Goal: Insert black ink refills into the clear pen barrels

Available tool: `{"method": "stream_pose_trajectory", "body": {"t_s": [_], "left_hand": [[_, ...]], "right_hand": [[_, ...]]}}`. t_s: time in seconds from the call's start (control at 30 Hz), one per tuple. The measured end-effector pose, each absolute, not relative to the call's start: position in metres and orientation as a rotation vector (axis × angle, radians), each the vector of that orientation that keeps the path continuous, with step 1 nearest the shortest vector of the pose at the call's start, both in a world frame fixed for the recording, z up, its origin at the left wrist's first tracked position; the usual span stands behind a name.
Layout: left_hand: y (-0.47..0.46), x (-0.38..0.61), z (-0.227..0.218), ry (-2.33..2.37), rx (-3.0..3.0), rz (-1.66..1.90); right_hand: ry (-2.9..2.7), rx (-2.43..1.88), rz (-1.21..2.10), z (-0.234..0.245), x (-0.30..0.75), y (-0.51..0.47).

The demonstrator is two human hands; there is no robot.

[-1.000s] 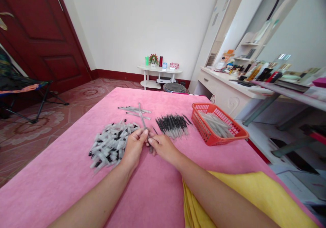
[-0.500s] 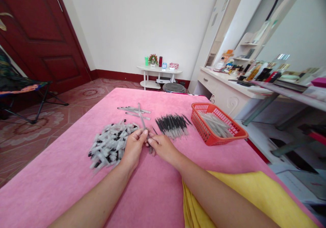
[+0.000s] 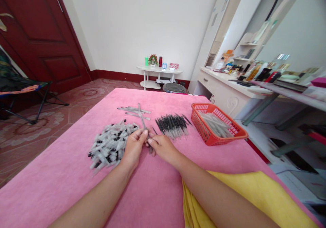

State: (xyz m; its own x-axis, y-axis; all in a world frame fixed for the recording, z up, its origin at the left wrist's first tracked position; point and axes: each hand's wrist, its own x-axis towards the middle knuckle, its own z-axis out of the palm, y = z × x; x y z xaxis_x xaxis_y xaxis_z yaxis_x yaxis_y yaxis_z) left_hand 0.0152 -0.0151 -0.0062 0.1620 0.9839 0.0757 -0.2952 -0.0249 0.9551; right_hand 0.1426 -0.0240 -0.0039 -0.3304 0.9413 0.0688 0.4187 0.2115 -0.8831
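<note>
Over the pink cloth point(image 3: 152, 194), a slim translucent pen point(image 3: 141, 118) points away from me, its near end between my hands. My left hand point(image 3: 136, 143) pinches the pen's barrel with thumb and fingers. Close against it, my right hand point(image 3: 160, 144) grips the pen's near end, where the fingers hide the detail. Left of my hands lies a heap of clear pen caps point(image 3: 108, 146) with black ends. Beyond, several pens point(image 3: 133, 109) lie on the cloth. To the right is a row of black-and-clear pen refills point(image 3: 173, 124).
An orange-red plastic basket point(image 3: 210, 139) holding clear pen barrels point(image 3: 216, 124) stands at the right. Yellow cloth point(image 3: 244, 190) lies under my right forearm. A white dresser point(image 3: 226, 95) with bottles is at the right, a low white stand point(image 3: 159, 69) at the back, a folding chair point(image 3: 22, 85) at the left.
</note>
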Motion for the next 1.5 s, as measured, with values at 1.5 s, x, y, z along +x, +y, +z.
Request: {"method": "stream_pose_trajectory", "body": {"t_s": [1.5], "left_hand": [[-0.0149,0.0153,-0.0075,0.833,1.077,1.222]], "right_hand": [[-1.880,-1.274,1.034,-0.0053,0.1432,-0.0244]]}}
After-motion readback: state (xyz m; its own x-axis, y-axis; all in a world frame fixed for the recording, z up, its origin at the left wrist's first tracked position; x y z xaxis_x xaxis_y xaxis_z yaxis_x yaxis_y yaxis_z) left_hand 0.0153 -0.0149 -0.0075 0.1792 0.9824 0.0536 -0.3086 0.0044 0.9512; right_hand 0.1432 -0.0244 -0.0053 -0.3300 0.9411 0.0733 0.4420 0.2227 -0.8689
